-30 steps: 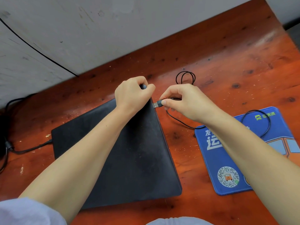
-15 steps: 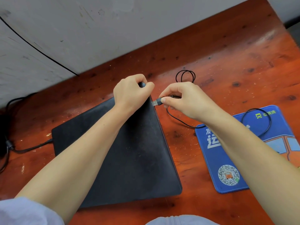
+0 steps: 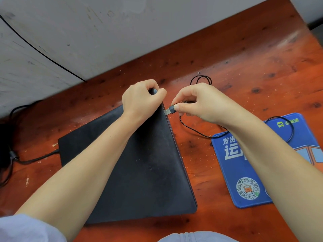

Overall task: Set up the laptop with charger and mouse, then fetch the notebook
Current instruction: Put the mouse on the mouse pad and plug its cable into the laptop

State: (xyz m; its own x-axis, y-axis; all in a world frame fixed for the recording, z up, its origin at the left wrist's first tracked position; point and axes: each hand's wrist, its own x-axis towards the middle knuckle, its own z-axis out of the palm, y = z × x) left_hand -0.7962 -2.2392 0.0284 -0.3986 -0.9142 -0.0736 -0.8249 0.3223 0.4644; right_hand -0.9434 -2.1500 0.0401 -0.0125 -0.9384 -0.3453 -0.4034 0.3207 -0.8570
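A closed black laptop [image 3: 132,163] lies flat on the reddish wooden table [image 3: 244,70], its lid dusty; the left hand [image 3: 139,100] curls over the laptop's far right corner, fingers wrapped round the edge and thumb pressed on the lid; the right hand [image 3: 201,103] pinches a USB plug [image 3: 169,110] between thumb and forefinger, the metal tip pointing at the laptop's right edge and just beside it, though whether it touches the edge cannot be told from this angle; a thin black mouse cable [image 3: 192,130] runs from the plug under the right wrist, loops on the table behind the hand, and curves across a blue mouse pad [image 3: 244,172] that lies to the right of the laptop, well apart from it; the mouse pad carries white characters and a round QR code; the right forearm hides part of the pad; on the laptop's left side a black charger cable [image 3: 35,159] is plugged into the left edge and trails off toward the table's left end; a grey wall [image 3: 104,32] stands behind the table.
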